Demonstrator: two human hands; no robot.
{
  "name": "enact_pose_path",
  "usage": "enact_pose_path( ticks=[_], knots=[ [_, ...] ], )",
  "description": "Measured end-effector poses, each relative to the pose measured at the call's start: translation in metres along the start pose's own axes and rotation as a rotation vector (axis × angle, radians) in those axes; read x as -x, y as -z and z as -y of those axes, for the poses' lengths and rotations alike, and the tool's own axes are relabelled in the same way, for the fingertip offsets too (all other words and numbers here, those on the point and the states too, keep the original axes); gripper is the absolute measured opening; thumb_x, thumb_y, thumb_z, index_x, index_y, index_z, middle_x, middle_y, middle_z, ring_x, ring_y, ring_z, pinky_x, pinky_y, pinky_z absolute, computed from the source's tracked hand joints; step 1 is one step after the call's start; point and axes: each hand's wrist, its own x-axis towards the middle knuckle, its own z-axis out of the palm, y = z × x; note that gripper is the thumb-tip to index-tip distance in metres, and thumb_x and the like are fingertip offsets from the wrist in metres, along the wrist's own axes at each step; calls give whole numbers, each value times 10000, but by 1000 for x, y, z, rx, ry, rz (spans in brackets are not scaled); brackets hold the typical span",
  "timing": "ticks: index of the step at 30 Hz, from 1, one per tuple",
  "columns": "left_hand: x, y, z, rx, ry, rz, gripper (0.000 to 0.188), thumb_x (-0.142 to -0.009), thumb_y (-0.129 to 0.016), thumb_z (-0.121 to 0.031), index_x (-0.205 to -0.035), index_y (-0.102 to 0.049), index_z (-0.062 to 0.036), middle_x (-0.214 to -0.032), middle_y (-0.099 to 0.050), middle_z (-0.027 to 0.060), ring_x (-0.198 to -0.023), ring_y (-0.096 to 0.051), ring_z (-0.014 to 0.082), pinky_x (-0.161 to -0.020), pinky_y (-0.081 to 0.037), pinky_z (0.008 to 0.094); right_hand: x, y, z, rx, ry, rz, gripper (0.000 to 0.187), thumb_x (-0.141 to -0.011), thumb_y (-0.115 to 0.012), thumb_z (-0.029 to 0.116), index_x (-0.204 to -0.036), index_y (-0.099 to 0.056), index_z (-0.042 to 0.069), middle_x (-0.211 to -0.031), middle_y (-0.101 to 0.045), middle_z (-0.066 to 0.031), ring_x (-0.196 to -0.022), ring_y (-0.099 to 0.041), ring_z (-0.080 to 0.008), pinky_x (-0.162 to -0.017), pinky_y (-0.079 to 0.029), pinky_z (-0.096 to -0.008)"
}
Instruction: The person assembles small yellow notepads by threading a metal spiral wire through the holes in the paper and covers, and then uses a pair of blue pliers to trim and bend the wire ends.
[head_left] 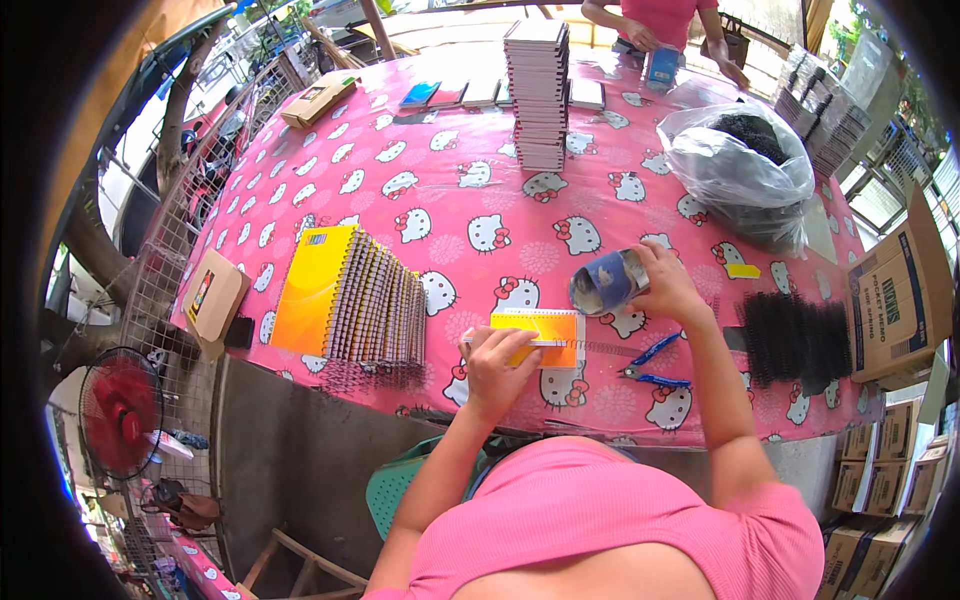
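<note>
My left hand (500, 366) is closed on a small yellow-and-orange notebook (566, 328), holding it down on the table near the front edge. A thin dark wire coil (610, 348) sticks out from the notebook toward the right. My right hand (662, 281) grips the right end of a roll wrapped in worn blue denim (606, 282), just above and right of the notebook. Blue-handled cutting pliers (655, 362) lie beneath my right forearm. Left of my left hand stands a row of yellow-and-orange spiral notebooks (345, 296).
A tall notebook stack (538, 95) stands mid-table, a clear bag of black coils (740, 165) to its right. Loose black coils (795, 340) lie beside an open cardboard box (897, 295). Across the table, another person (665, 25) handles a blue item. A fan (122, 412) is at left.
</note>
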Motion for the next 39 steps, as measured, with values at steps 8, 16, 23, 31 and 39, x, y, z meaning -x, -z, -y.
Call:
enact_pose_path(
  ticks=[8,16,23,31,39],
  knots=[
    [-9,-4,-2,-29,-99,-42,237,-604,-792,-171,-787,-656,-105,-820,-653,34,-851,-574,222,-842,-368,376,9,2,7,-146,143,-65,458,-673,-697,176,-1094,-567,51,-1007,-641,-134,-936,-621,-294,-792,-492,-400],
    [-10,-5,5,53,-18,64,323,-643,-779,-239,-913,-642,-127,-859,-650,10,-931,-571,194,-907,-310,423,-4,27,66,-854,3,345,446,-648,-760,74,-1047,-572,4,-854,-660,-53,-783,-617,-128,-676,-508,-309],
    [-16,4,6,110,1,126,500,-691,-763,-241,-1129,-553,-124,-942,-624,31,-974,-571,212,-878,-350,420,-4,20,72,-752,-47,321,329,-623,-696,5,-923,-567,36,-791,-648,-86,-740,-634,-208,-637,-482,-333],
    [-27,19,26,231,-51,26,384,-684,-761,-46,-1026,-586,-31,-1096,-549,117,-1027,-576,259,-880,-483,344,-26,0,77,-760,-29,309,295,-674,-714,18,-933,-575,32,-812,-638,-79,-796,-610,-111,-674,-487,-314],
    [9,8,65,774,246,6,226,-826,-638,49,-1036,-577,-9,-981,-601,56,-906,-613,129,-820,-523,280,-40,-7,87,-611,-65,419,320,-638,-696,20,-928,-561,39,-765,-603,-62,-745,-597,-135,-660,-469,-323]
  ],
)
